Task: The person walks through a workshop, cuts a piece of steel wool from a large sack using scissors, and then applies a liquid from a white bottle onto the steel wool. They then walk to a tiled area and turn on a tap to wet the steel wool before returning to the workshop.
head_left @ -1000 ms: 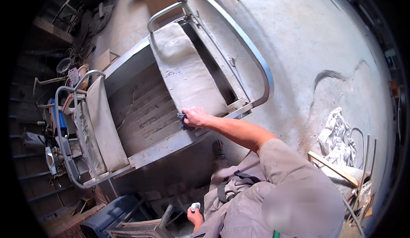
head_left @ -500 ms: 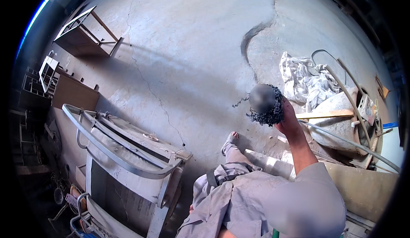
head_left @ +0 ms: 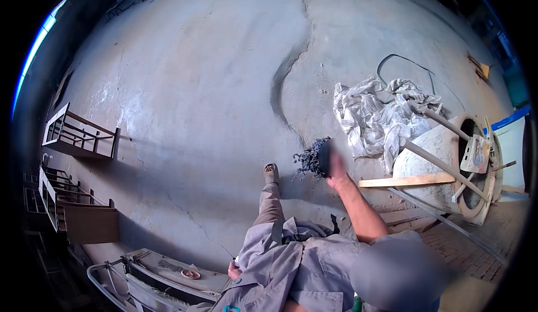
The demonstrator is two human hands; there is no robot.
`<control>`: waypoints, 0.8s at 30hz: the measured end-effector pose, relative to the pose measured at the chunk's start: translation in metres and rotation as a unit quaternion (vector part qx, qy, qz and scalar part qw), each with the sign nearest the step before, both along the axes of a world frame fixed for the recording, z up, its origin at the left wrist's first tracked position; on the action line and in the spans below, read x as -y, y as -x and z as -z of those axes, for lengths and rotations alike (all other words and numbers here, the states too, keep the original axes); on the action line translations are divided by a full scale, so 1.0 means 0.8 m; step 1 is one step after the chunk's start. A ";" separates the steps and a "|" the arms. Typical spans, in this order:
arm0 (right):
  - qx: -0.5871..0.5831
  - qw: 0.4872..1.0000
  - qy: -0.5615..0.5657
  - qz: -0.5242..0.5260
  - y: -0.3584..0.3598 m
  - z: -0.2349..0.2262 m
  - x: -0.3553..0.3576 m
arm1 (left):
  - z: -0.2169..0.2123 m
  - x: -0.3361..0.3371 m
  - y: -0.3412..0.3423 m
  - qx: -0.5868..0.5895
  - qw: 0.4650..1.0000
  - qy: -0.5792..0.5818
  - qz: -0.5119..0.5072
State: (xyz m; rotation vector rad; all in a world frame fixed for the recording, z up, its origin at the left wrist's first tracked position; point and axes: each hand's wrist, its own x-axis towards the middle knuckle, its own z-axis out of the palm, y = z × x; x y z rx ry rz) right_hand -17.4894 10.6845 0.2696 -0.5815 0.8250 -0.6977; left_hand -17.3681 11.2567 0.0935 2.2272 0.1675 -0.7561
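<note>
My right hand [head_left: 338,167] is stretched out in front of me, closed round the dark round base of a small bushy plant [head_left: 307,160]. The plant's dark bluish, curly sprigs point left, and a blur covers part of the hand and base. It is held in the air above the concrete floor. My left hand [head_left: 234,270] shows only in part, low beside my grey clothing, near a frame-like piece of furniture [head_left: 162,273]. Its fingers are mostly hidden.
Crumpled white plastic sheeting [head_left: 370,113] lies right of the plant. Beyond it a whitish drum [head_left: 428,158] lies on its side, with poles and a wooden plank [head_left: 406,182] across it. Upturned wooden furniture [head_left: 84,135] stands at left. A cracked groove [head_left: 278,85] runs through the floor.
My view has turned and shifted. The plant in my right hand has tilted, its sprigs now pointing left and its dark base showing. My left hand shows a little more.
</note>
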 end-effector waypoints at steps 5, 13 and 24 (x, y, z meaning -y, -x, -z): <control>-0.137 0.988 -0.038 0.058 0.030 0.103 0.121 | -0.032 0.283 -0.206 0.141 0.979 -0.070 0.131; -0.336 0.920 0.170 -0.109 0.155 0.257 0.181 | -0.125 0.873 -0.500 0.342 0.885 0.049 0.313; -0.516 0.830 0.053 -0.204 0.033 0.142 0.744 | -0.046 1.274 -0.485 0.295 0.919 0.034 0.260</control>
